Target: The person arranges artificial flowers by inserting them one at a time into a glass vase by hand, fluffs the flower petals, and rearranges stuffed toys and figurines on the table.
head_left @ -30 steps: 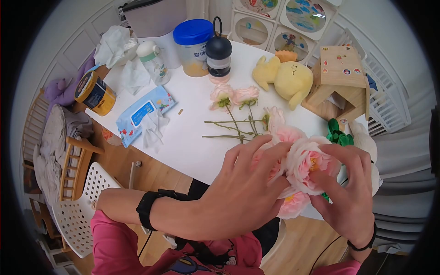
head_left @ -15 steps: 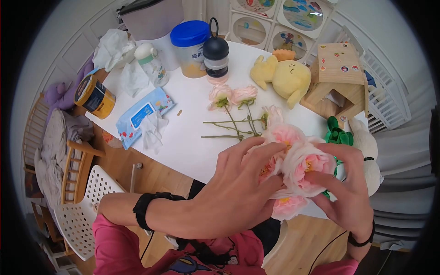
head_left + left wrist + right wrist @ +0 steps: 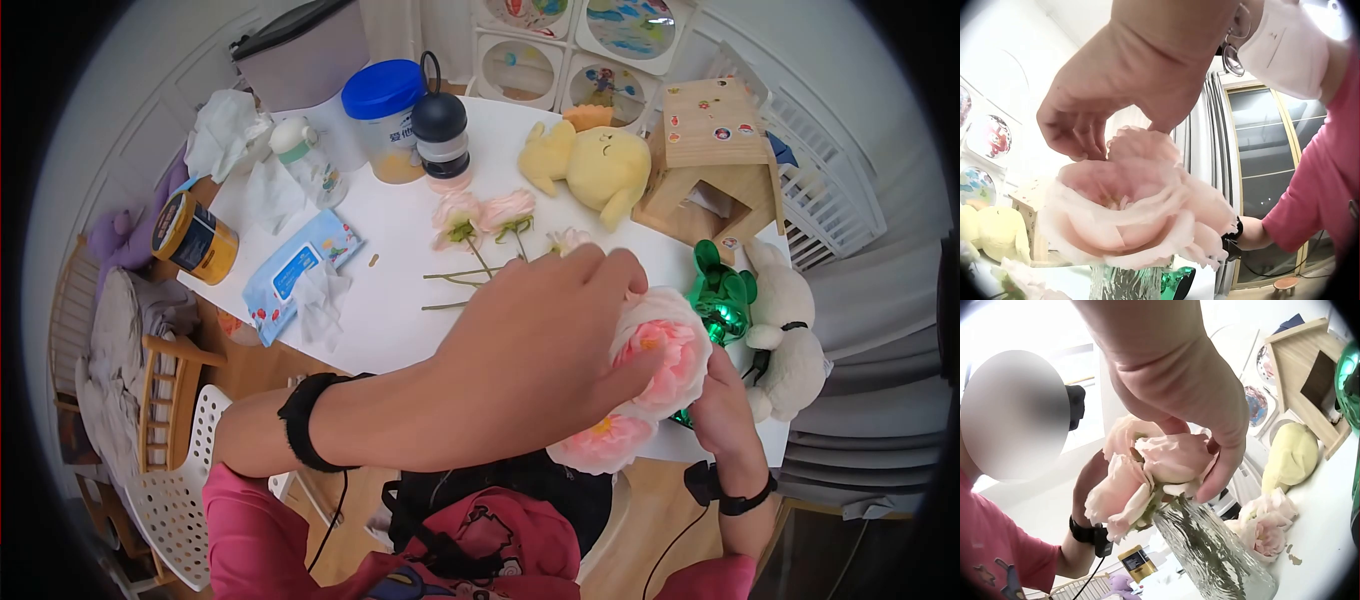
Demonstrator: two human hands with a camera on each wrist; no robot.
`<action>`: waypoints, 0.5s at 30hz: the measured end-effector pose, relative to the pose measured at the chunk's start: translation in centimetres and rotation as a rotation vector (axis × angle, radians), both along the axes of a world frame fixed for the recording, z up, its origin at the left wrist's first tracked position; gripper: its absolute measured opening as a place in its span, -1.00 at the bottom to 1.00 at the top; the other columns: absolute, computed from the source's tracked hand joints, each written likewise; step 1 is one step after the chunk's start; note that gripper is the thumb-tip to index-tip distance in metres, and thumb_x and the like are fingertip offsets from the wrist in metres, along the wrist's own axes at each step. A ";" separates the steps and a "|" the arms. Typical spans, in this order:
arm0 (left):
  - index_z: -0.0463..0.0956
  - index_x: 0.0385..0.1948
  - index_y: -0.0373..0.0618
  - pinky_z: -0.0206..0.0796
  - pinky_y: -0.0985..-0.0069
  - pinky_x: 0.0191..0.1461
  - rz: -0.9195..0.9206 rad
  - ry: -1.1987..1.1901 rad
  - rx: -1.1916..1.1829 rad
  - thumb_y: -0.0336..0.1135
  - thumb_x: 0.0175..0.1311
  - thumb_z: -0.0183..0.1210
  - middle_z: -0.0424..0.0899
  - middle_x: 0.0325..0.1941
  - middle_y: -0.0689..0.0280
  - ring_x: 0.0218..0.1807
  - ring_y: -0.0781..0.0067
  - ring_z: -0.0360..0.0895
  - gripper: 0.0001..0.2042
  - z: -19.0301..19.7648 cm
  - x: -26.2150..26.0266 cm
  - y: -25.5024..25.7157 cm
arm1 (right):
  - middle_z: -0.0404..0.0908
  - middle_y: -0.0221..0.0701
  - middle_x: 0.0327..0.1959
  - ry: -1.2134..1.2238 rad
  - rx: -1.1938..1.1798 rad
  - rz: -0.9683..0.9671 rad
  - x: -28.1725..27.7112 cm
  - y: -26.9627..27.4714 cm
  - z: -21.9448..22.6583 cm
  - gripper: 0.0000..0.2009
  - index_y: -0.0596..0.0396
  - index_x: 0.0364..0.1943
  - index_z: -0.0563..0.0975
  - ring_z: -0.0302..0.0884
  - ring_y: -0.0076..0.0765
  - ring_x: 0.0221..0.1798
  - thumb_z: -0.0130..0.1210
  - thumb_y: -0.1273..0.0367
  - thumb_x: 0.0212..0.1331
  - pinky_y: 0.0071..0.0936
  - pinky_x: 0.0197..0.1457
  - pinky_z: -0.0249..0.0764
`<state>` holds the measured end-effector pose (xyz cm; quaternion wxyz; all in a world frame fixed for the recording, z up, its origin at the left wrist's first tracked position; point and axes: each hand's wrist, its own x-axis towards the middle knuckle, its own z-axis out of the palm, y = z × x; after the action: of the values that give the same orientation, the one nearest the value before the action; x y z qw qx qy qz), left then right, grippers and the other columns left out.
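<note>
Pink flowers (image 3: 668, 350) between hands (image 3: 530, 340), near table edge (image 3: 345, 358)

The left hand (image 3: 530, 340) hides part of the pink flowers (image 3: 682, 345), which mask the fingertips of the right hand (image 3: 723, 408), at 4 o'clock in the head view. At 6 o'clock, the left wrist view crops the glass vase (image 3: 1124, 284); the right wrist view blurs the person's head (image 3: 1016, 412) toward 9.
</note>
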<state>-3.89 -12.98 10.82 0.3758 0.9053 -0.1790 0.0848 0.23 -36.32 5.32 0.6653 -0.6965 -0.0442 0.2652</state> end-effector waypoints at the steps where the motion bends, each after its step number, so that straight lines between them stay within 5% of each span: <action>1: 0.44 -0.19 -0.29 0.32 0.25 -0.23 -0.007 -0.002 0.004 -0.12 0.13 0.23 0.55 -0.33 0.07 -0.32 0.08 0.53 -0.61 -0.2 0.2 -0.2 | 0.53 -0.57 -0.27 -0.002 0.004 -0.007 0.2 -0.1 -0.3 -0.87 0.15 -0.13 0.45 0.36 -0.73 -0.24 -0.09 0.49 0.31 -0.70 -0.15 0.31; 3: 0.47 -0.17 -0.27 0.30 0.26 -0.18 -0.019 -0.111 0.193 -0.09 0.13 0.22 0.56 -0.33 0.09 -0.29 0.08 0.50 -0.59 -0.5 0.5 -0.7 | 0.53 -0.55 -0.26 -0.066 0.025 0.079 0.4 -0.3 -1.5 -0.86 0.16 -0.12 0.45 0.37 -0.71 -0.24 -0.10 0.52 0.31 -0.68 -0.13 0.33; 15: 0.49 -0.06 -0.11 0.22 0.29 0.06 -0.006 0.017 0.268 -0.08 0.02 0.34 0.56 -0.16 0.19 -0.10 0.09 0.44 -0.53 -0.1 0.4 -0.1 | 0.51 -0.36 -0.14 0.047 0.353 0.022 -0.1 -1.1 -2.2 -0.87 0.15 -0.09 0.38 0.41 -0.62 -0.10 -0.12 0.52 0.33 -0.58 -0.02 0.37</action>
<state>-3.46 -13.04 10.70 0.2532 0.9475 -0.1883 0.0513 0.13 -37.41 3.14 0.7753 -0.5619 -0.0821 0.2765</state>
